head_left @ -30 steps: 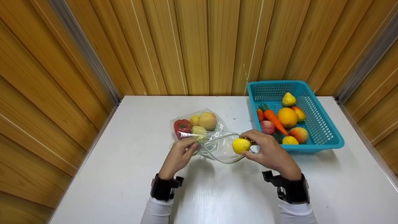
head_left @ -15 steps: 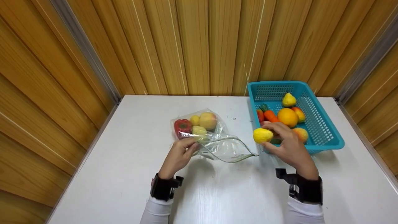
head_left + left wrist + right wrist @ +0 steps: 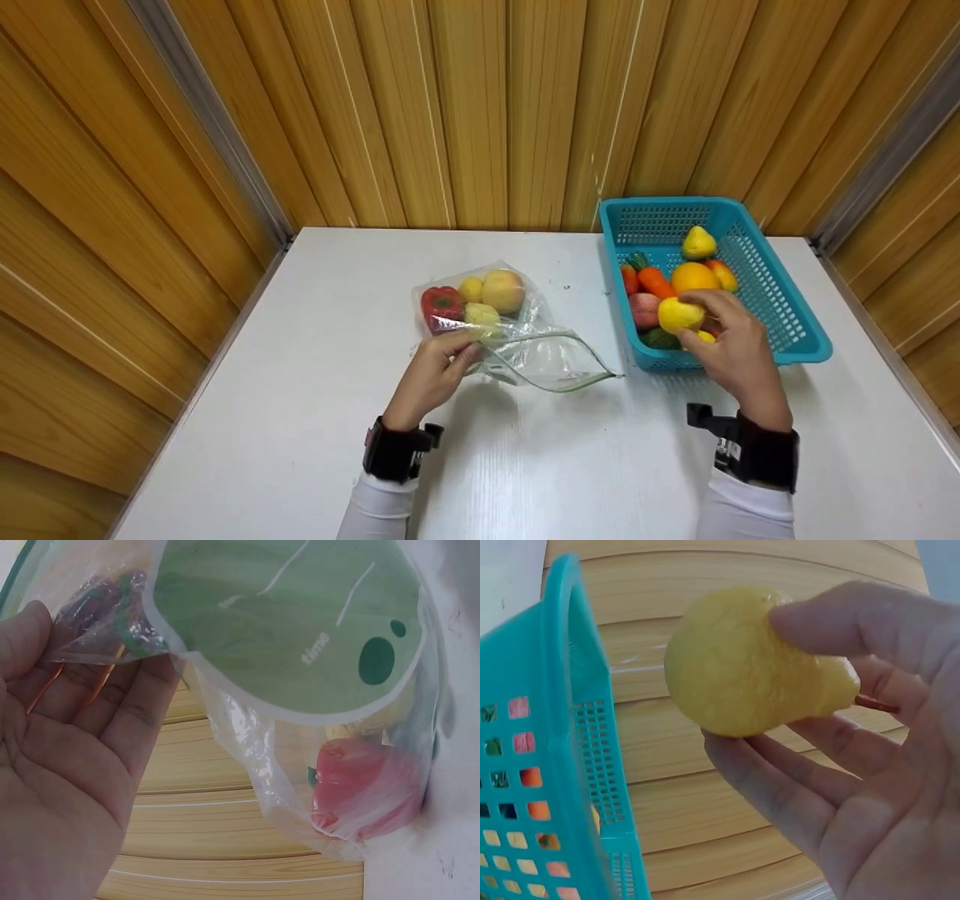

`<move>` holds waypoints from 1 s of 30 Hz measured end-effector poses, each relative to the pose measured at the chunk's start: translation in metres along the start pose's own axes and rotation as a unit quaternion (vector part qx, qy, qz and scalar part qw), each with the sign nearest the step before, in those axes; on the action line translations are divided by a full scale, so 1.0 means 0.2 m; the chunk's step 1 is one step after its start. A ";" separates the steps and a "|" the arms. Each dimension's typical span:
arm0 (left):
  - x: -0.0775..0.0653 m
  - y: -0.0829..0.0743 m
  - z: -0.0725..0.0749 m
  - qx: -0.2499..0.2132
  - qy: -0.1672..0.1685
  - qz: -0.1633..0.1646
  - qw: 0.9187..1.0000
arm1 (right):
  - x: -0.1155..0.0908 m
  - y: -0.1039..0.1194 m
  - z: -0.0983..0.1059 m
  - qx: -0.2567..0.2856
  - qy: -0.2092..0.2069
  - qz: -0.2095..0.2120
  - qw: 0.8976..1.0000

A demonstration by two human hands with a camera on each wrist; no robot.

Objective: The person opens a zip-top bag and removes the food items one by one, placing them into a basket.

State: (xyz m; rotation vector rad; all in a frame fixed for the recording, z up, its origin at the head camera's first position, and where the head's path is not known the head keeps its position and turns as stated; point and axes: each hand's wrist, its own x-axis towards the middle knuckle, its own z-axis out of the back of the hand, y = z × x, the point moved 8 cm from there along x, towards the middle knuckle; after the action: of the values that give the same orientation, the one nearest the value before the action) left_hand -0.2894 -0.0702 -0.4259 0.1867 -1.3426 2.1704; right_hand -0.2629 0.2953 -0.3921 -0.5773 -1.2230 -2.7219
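Note:
My right hand (image 3: 739, 349) holds a yellow pear (image 3: 680, 316) between thumb and fingers, over the near part of the blue-green basket (image 3: 806, 319). In the right wrist view the pear (image 3: 739, 664) shows its brown stem toward my palm. My left hand (image 3: 433, 375) pinches the rim of a clear zip bag (image 3: 551, 360), whose mouth gapes toward the right. Inside the bag lie a red bell pepper (image 3: 442, 306), a peach-like fruit (image 3: 503, 291) and smaller yellow fruits. A green printed patch (image 3: 300, 630) on the bag fills much of the left wrist view.
In the basket are a carrot (image 3: 655, 282), an orange (image 3: 694, 277), another yellow pear (image 3: 698, 243), a reddish fruit (image 3: 644, 310) and several more pieces. The white table (image 3: 300, 420) meets wood-panelled walls (image 3: 480, 112) at the back and sides.
My right hand has carried the pear from the bag's mouth rightward to above the basket. The bag's right corner is now free of that hand. My left hand has stayed in place.

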 end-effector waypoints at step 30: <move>0.00 -0.01 0.00 -0.005 0.004 -0.003 1.000 | 0.01 -0.30 0.04 -0.072 0.031 -0.172 0.982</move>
State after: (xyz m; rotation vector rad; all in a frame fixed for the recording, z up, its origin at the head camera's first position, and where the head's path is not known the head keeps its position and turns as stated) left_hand -0.2888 -0.0690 -0.4249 0.1782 -1.3465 2.1582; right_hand -0.2767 0.3414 -0.4292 -0.3151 -1.2174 -3.1062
